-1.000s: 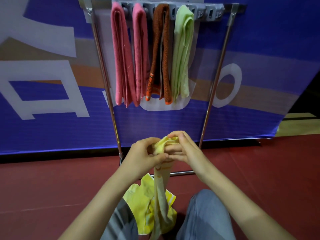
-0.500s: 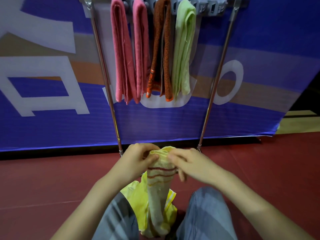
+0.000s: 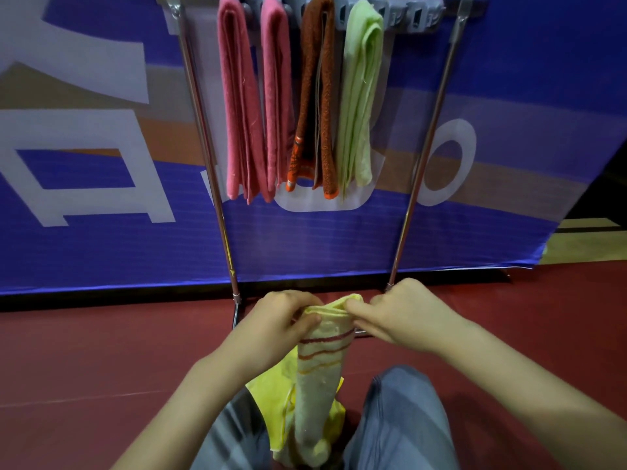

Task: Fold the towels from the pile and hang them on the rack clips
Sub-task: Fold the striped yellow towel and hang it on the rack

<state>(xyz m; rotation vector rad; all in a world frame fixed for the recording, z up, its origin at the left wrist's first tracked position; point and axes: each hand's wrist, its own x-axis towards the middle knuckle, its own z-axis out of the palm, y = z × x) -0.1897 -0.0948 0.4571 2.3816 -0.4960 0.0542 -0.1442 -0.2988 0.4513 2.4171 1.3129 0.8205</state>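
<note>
A pale yellow towel with red and orange stripes [image 3: 319, 378] hangs folded lengthwise between my knees. My left hand [image 3: 278, 320] grips its top edge from the left and my right hand [image 3: 403, 313] pinches the same edge from the right. Beneath it lies a brighter yellow towel [image 3: 271, 398]. Straight ahead stands the metal rack [image 3: 210, 137] with a grey clip bar [image 3: 420, 13] at the top. On the clips hang two pink towels [image 3: 237, 106], a brown towel with orange ends [image 3: 322, 96] and a light green towel [image 3: 359, 96]. The clips at the bar's right end hold nothing.
A blue banner [image 3: 101, 245] with white and tan shapes stands right behind the rack. The floor [image 3: 84, 351] is dark red matting. My knees in grey trousers [image 3: 403, 425] frame the hanging towel at the bottom of the view.
The hands have come down from chest height toward the floor with the towel. They have spread slightly apart along its top edge, and the striped face now shows.
</note>
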